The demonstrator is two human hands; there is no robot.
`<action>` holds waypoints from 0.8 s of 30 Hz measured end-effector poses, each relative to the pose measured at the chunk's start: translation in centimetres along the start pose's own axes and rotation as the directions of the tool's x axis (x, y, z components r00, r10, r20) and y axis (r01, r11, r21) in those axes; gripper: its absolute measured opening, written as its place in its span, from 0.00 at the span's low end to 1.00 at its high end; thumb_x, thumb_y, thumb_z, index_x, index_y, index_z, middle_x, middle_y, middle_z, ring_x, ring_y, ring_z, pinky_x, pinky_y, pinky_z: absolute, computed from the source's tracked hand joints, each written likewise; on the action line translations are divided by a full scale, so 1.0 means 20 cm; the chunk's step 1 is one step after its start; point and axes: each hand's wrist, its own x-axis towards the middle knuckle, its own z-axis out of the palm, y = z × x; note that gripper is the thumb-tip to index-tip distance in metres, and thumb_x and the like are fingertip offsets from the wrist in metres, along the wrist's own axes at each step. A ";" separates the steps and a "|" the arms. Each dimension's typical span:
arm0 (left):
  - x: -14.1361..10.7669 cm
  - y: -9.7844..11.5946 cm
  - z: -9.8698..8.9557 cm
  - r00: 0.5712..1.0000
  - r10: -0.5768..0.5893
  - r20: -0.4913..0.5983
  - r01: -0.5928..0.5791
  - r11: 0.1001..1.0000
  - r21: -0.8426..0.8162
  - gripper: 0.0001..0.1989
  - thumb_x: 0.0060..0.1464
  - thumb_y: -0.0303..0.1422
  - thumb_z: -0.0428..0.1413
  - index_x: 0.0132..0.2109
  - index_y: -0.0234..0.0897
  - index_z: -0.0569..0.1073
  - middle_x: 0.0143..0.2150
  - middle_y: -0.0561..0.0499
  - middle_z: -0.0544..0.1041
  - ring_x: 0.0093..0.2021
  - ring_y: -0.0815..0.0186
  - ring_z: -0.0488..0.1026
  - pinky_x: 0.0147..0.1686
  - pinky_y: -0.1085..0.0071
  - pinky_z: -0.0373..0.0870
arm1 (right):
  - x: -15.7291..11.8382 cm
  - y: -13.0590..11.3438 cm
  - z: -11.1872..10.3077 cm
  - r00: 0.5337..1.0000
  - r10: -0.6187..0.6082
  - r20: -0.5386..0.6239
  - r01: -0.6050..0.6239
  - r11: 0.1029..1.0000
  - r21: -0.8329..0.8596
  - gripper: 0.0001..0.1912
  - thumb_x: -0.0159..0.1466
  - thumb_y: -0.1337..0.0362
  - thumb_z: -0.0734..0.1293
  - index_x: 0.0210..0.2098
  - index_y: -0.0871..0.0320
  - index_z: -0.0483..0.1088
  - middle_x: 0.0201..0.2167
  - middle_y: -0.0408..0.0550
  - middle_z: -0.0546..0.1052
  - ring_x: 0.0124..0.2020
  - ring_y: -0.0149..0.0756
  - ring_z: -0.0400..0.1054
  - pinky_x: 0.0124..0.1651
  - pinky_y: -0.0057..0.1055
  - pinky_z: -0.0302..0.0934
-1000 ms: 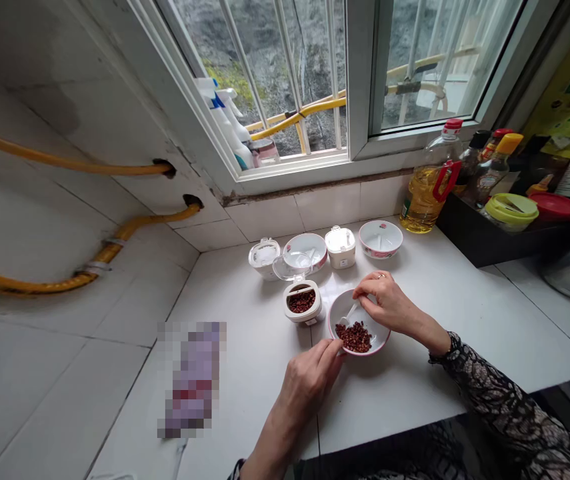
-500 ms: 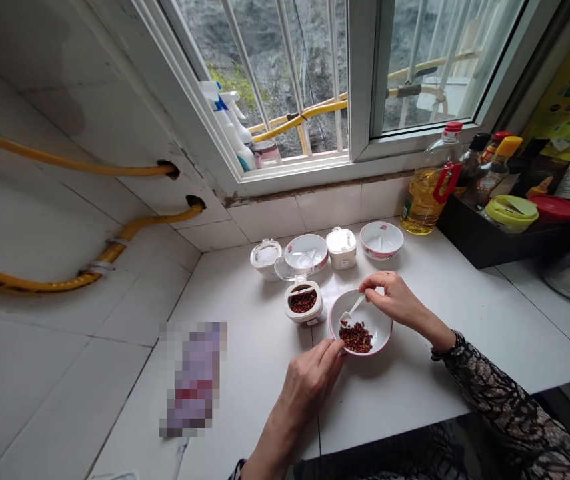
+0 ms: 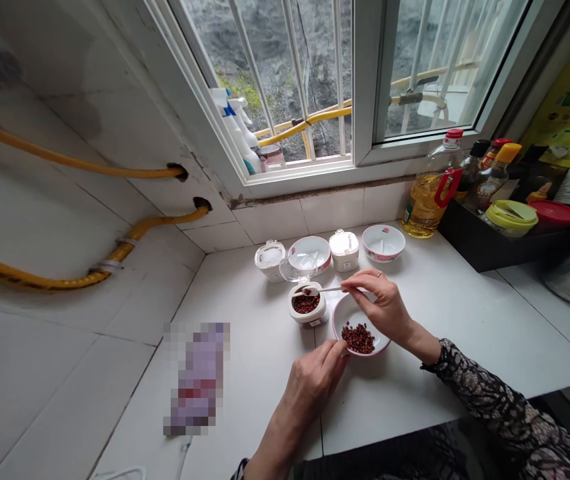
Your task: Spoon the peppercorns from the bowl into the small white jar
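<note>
My right hand [image 3: 382, 303] pinches the handle of a small white spoon [image 3: 311, 291], whose bowl end, with a few dark red bits on it, is over an open spice jar [image 3: 315, 319]. Dark red peppercorns [image 3: 305, 304] show inside that jar, and its clear lid is flipped back. My left hand [image 3: 317, 375] is closed on the near left rim of a white bowl with a pink edge [image 3: 335, 320]. A heap of peppercorns [image 3: 359, 339] lies in this bowl, which my right hand partly covers.
Behind stand two lidded jars [image 3: 269, 259] [image 3: 345, 252] and two flowered bowls [image 3: 309, 252] [image 3: 383, 243]. An oil bottle [image 3: 423, 200] and a black condiment box [image 3: 469, 233] occupy the right back. A blurred purple item [image 3: 197, 380] lies at left.
My right hand has lifted the spoon out of the bowl and moved it left over the open jar. My left hand stays at the bowl's rim. The view has shifted slightly.
</note>
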 end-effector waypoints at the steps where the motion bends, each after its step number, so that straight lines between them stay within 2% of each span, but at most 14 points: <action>1: 0.00 0.00 0.00 1.000 -0.001 0.001 0.001 1.000 0.000 0.08 0.70 0.28 0.46 0.51 0.34 0.67 0.36 0.48 0.79 0.29 0.68 0.78 0.25 0.76 0.69 | -0.01 0.00 0.02 0.996 -0.089 0.014 0.090 0.994 -0.063 0.10 0.67 0.70 0.64 0.40 0.54 0.78 0.34 0.47 0.83 0.39 0.39 0.75 0.50 0.43 0.66; 4: 0.00 0.00 0.00 1.000 -0.001 0.004 0.001 1.000 -0.003 0.08 0.70 0.28 0.45 0.50 0.34 0.67 0.36 0.48 0.79 0.29 0.68 0.78 0.24 0.76 0.69 | -0.01 -0.01 0.03 0.959 -0.275 0.065 0.282 0.939 -0.194 0.12 0.67 0.74 0.63 0.41 0.54 0.77 0.33 0.45 0.83 0.38 0.38 0.75 0.56 0.46 0.60; 6: 0.00 0.00 0.00 1.000 -0.001 0.008 0.001 1.000 -0.007 0.08 0.70 0.29 0.45 0.50 0.34 0.67 0.36 0.48 0.79 0.30 0.68 0.79 0.24 0.75 0.69 | 0.00 -0.01 0.01 0.952 -0.304 0.044 0.306 0.925 -0.227 0.12 0.67 0.74 0.63 0.41 0.55 0.76 0.33 0.44 0.83 0.38 0.37 0.75 0.56 0.45 0.59; 8: 0.00 0.00 0.00 1.000 -0.004 0.010 0.004 1.000 -0.008 0.08 0.71 0.29 0.45 0.50 0.34 0.67 0.36 0.48 0.80 0.30 0.68 0.79 0.25 0.76 0.69 | 0.02 0.00 -0.03 0.961 -0.277 0.002 0.270 0.936 -0.223 0.10 0.67 0.73 0.64 0.40 0.55 0.75 0.32 0.45 0.83 0.37 0.37 0.75 0.53 0.43 0.61; 11: -0.01 0.00 0.00 1.000 -0.012 0.009 0.012 1.000 -0.002 0.08 0.71 0.29 0.45 0.50 0.34 0.67 0.37 0.48 0.80 0.30 0.68 0.79 0.26 0.76 0.70 | 0.05 0.03 -0.11 0.985 -0.173 -0.014 0.167 0.966 -0.196 0.08 0.65 0.72 0.64 0.37 0.56 0.75 0.31 0.46 0.82 0.36 0.38 0.74 0.48 0.41 0.64; 13: -0.01 0.00 0.00 1.000 -0.014 0.009 0.014 1.000 0.006 0.08 0.71 0.30 0.45 0.50 0.34 0.67 0.37 0.48 0.80 0.29 0.68 0.78 0.25 0.75 0.70 | 0.05 0.06 -0.16 0.994 -0.097 0.040 0.104 0.972 -0.209 0.09 0.64 0.73 0.64 0.34 0.56 0.75 0.30 0.46 0.81 0.35 0.39 0.74 0.47 0.41 0.64; 16: -0.01 0.00 0.00 1.000 -0.014 0.007 0.014 1.000 0.009 0.08 0.71 0.30 0.45 0.50 0.34 0.67 0.37 0.48 0.80 0.29 0.68 0.78 0.25 0.76 0.70 | 0.05 0.09 -0.22 0.984 -0.009 0.180 0.062 0.955 -0.289 0.10 0.61 0.74 0.63 0.31 0.56 0.74 0.29 0.46 0.81 0.34 0.39 0.73 0.48 0.43 0.62; 20: -0.01 0.00 0.00 1.000 -0.022 0.018 0.021 1.000 0.010 0.08 0.71 0.30 0.45 0.51 0.34 0.67 0.37 0.48 0.80 0.29 0.69 0.78 0.26 0.76 0.71 | 0.02 0.10 -0.21 0.947 0.050 0.316 0.077 0.923 -0.376 0.11 0.58 0.76 0.63 0.29 0.56 0.74 0.28 0.47 0.80 0.34 0.40 0.72 0.51 0.45 0.59; 24: 0.00 0.00 0.00 1.000 -0.021 0.017 0.021 1.000 0.005 0.08 0.71 0.30 0.45 0.51 0.34 0.67 0.37 0.48 0.80 0.29 0.68 0.79 0.26 0.76 0.71 | 0.00 0.09 -0.16 0.930 0.079 0.358 0.047 0.943 -0.329 0.12 0.57 0.77 0.62 0.29 0.57 0.74 0.27 0.47 0.80 0.35 0.40 0.72 0.52 0.45 0.58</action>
